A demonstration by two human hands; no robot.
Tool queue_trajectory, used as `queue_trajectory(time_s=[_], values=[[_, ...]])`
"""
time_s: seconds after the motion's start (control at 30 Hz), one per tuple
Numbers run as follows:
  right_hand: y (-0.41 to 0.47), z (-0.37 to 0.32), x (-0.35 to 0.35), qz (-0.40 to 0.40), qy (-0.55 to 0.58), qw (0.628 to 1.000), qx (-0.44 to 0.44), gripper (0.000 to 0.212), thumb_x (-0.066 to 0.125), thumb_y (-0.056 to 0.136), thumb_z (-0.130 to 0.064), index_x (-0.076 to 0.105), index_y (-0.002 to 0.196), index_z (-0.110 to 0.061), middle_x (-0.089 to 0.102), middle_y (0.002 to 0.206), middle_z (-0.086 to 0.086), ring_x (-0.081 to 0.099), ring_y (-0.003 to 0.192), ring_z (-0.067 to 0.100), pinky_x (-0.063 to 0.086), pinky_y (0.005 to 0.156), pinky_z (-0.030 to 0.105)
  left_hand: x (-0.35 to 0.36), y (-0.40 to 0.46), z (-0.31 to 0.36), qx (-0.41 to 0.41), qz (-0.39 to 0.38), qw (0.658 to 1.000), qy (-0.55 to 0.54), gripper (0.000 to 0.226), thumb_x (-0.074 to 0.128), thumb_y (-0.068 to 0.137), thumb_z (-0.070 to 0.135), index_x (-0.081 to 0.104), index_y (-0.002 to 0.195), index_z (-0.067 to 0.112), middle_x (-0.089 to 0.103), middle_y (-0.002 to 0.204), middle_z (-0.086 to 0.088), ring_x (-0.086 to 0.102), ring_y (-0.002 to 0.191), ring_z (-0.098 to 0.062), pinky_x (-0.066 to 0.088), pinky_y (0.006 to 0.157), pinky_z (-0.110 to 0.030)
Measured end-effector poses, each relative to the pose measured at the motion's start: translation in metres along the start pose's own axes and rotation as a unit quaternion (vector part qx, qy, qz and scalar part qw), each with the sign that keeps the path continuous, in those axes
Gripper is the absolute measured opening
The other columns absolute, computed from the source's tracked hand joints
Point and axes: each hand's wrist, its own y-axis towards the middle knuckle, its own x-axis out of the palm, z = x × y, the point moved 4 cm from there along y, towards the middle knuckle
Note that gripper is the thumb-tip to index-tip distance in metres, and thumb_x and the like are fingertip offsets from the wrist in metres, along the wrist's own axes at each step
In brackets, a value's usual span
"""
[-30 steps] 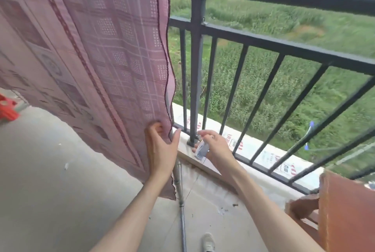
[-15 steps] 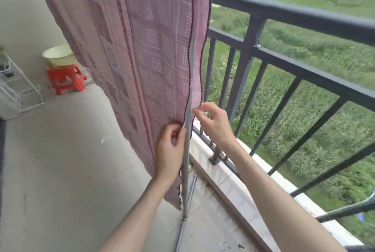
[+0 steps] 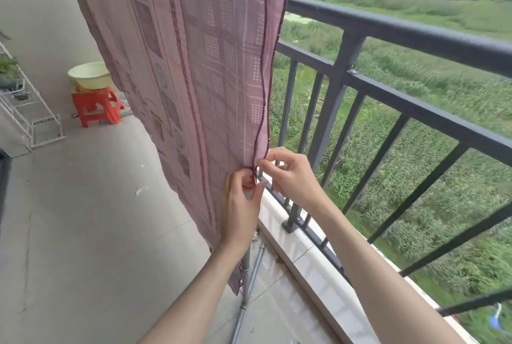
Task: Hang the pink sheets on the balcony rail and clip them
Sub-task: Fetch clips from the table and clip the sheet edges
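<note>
Thin pink patterned cotton sheet (image 3: 194, 66) with dark piped hem hung as a long wavy-edged panel just inside the black square-tube metal balcony rail (image 3: 415, 38). Left hand (image 3: 241, 205) pinched the hem between thumb and curled fingers; right hand (image 3: 291, 174) pinched the same edge just beside it. Round pale-yellow plastic basin (image 3: 88, 74) sat on a red plastic stool (image 3: 95, 106) well behind.

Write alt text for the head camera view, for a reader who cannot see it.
Both hands, the left hand and the right hand, pinch the hemmed edge of a hanging pink sheet beside a black balcony railing. Behind, a pale basin sits on a red stool.
</note>
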Motion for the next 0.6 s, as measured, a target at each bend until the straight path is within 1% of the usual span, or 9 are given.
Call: queue_trajectory(time_s=[0.07,0.17,0.27,0.33,0.37,0.4,0.47,0.53,0.6], values=[[0.0,0.0,-0.001,-0.005,-0.002,1.0,-0.001,0.023,0.063,0.087,-0.019,0.061,0.064,-0.017,0.057,0.092,0.0,0.042,0.041,0.014,0.036,0.041,0.024,0.002,0.001,0.006,0.002,0.032,0.999,0.009,0.015,0.068,0.081,0.016,0.056,0.088,0.013,0.049,0.08,0.012,0.049,0.071,0.002,0.037,0.067,-0.004],[-0.002,0.0,-0.003,0.001,-0.016,1.0,0.004,0.019,0.062,0.087,-0.022,0.065,0.069,-0.016,0.059,0.093,-0.003,0.044,0.041,0.015,0.039,0.044,0.031,0.002,0.003,0.011,-0.008,0.071,0.997,0.019,0.01,0.065,0.083,0.01,0.057,0.078,0.007,0.055,0.075,-0.004,0.046,0.066,0.0,0.033,0.065,-0.002],[-0.004,0.004,-0.004,0.022,-0.049,0.999,0.002,0.01,0.055,0.091,-0.021,0.065,0.089,-0.022,0.063,0.08,-0.015,0.046,0.039,0.004,0.039,0.041,0.017,0.001,0.004,0.013,-0.013,0.074,0.997,0.027,0.009,0.064,0.082,0.003,0.057,0.075,0.004,0.055,0.073,-0.007,0.046,0.064,-0.011,0.033,0.063,-0.007],[-0.006,0.013,-0.007,0.048,0.001,0.998,0.052,0.021,0.05,0.091,-0.019,0.06,0.108,-0.023,0.062,0.085,-0.008,0.05,0.048,0.0,0.043,0.046,0.015,-0.001,0.004,0.013,-0.001,0.072,0.997,0.034,0.008,0.064,0.08,0.0,0.058,0.075,0.003,0.057,0.073,-0.01,0.048,0.065,-0.014,0.033,0.065,-0.01],[-0.007,0.02,-0.01,0.064,0.08,0.989,0.105,0.027,0.047,0.091,-0.016,0.057,0.116,-0.021,0.06,0.09,-0.002,0.053,0.057,0.0,0.047,0.052,0.017,-0.002,0.004,0.013,0.007,0.072,0.997,0.038,0.007,0.064,0.08,0.0,0.059,0.076,0.003,0.057,0.074,-0.01,0.047,0.066,-0.012,0.033,0.065,-0.008],[-0.009,0.029,-0.012,0.08,0.183,0.966,0.164,0.032,0.043,0.091,-0.012,0.053,0.121,-0.017,0.057,0.096,0.003,0.054,0.068,0.005,0.048,0.06,0.021,-0.003,0.004,0.013,0.013,0.073,0.996,0.04,0.007,0.064,0.079,-0.001,0.059,0.076,0.003,0.057,0.074,-0.009,0.046,0.065,-0.009,0.033,0.066,-0.005],[-0.015,0.043,-0.017,0.109,0.371,0.889,0.244,0.037,0.035,0.094,-0.004,0.044,0.129,-0.007,0.052,0.114,0.014,0.054,0.092,0.019,0.047,0.079,0.033,-0.003,0.005,0.013,0.022,0.075,0.996,0.043,0.008,0.065,0.078,-0.002,0.059,0.076,0.004,0.058,0.074,-0.009,0.046,0.064,-0.008,0.031,0.066,0.001],[-0.023,0.051,-0.022,0.12,0.478,0.829,0.266,0.04,0.031,0.096,0.001,0.033,0.136,0.004,0.042,0.132,0.024,0.047,0.118,0.031,0.041,0.097,0.04,-0.004,0.004,0.013,0.028,0.078,0.996,0.044,0.009,0.066,0.077,-0.003,0.059,0.074,0.003,0.059,0.073,-0.009,0.05,0.063,-0.011,0.031,0.066,0.001],[-0.03,0.056,-0.026,0.125,0.538,0.79,0.267,0.042,0.033,0.096,0.003,0.026,0.137,0.01,0.034,0.141,0.028,0.044,0.124,0.034,0.035,0.106,0.04,-0.004,0.005,0.012,0.031,0.078,0.996,0.044,0.01,0.066,0.077,-0.002,0.059,0.071,0.003,0.058,0.07,-0.009,0.051,0.062,-0.013,0.032,0.066,-0.001]])
